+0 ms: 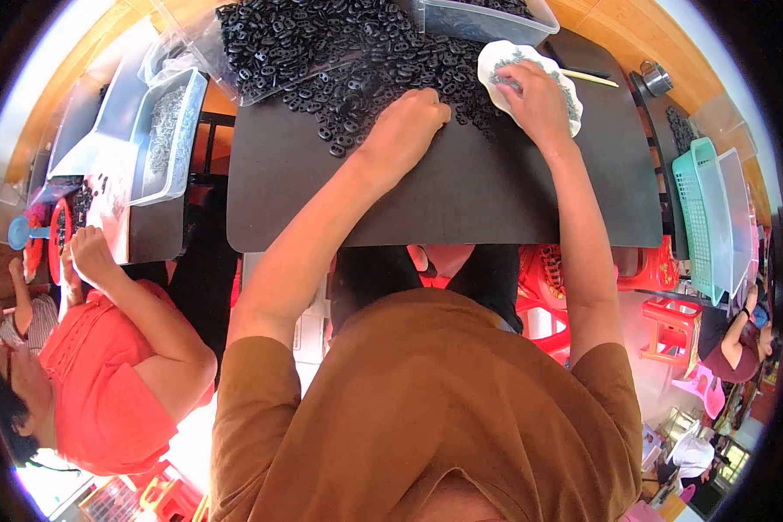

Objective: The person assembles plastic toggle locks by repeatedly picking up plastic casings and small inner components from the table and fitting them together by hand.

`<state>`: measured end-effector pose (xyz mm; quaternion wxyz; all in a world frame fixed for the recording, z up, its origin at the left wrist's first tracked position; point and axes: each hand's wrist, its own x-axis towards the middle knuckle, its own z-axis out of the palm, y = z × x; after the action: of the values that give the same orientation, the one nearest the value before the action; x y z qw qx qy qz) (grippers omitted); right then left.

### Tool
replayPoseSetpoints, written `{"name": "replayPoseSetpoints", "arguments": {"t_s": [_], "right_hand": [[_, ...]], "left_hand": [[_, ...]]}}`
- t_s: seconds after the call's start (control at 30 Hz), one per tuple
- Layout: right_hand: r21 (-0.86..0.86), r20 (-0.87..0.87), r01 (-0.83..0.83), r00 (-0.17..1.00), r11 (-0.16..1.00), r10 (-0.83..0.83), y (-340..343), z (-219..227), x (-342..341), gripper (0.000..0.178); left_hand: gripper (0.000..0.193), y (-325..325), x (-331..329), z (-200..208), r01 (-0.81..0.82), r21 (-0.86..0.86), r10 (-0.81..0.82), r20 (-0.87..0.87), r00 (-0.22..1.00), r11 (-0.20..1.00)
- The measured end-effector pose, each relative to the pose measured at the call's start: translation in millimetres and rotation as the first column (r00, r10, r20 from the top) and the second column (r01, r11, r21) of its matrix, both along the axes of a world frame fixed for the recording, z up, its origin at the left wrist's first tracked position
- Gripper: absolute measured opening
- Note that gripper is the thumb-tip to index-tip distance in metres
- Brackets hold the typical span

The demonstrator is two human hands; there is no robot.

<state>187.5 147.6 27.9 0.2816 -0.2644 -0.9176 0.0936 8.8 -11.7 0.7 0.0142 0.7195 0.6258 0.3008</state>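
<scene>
My left hand (411, 129) is closed at the near edge of a large heap of small black oval pieces with holes (313, 52). Its fingertips are turned away, so whatever they grip is hidden. On the right, my right hand (538, 97) dips into a white scalloped dish (572, 122) holding many tiny grey pieces (513, 63). The fingers and thumb bend down in a pinch among those pieces, and I cannot see what is between them. A few black pieces (337, 150) lie loose along the heap's edge.
The dark table (496, 209) carries a clear plastic bin (487, 22) behind the heap. A yellowish stick (590, 78) lies beside the dish. Further right stands a green basket (694, 209). At left are a clear tub (165, 139) and a co-worker in red (113, 374).
</scene>
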Motion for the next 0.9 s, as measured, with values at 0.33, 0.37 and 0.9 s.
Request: {"name": "replayPoseSetpoints", "arguments": {"t_s": [0.33,0.37,0.9], "right_hand": [[-0.043,0.330,0.142,0.936,0.989,-0.120,33,2,1,0.009],[-0.022,0.331,0.119,0.938,0.993,-0.105,34,3,1,0.008],[-0.517,-0.269,-0.175,0.963,0.838,0.035,13,4,-6,0.008]], "left_hand": [[0.016,-14,-3,5,0.048,0.053,-0.058,0.206,0.977,0.997],[0.017,-14,-3,5,0.052,0.086,-0.066,0.180,0.981,0.995],[0.018,-3,-19,14,0.110,-0.083,0.016,0.859,0.512,0.990]]}}
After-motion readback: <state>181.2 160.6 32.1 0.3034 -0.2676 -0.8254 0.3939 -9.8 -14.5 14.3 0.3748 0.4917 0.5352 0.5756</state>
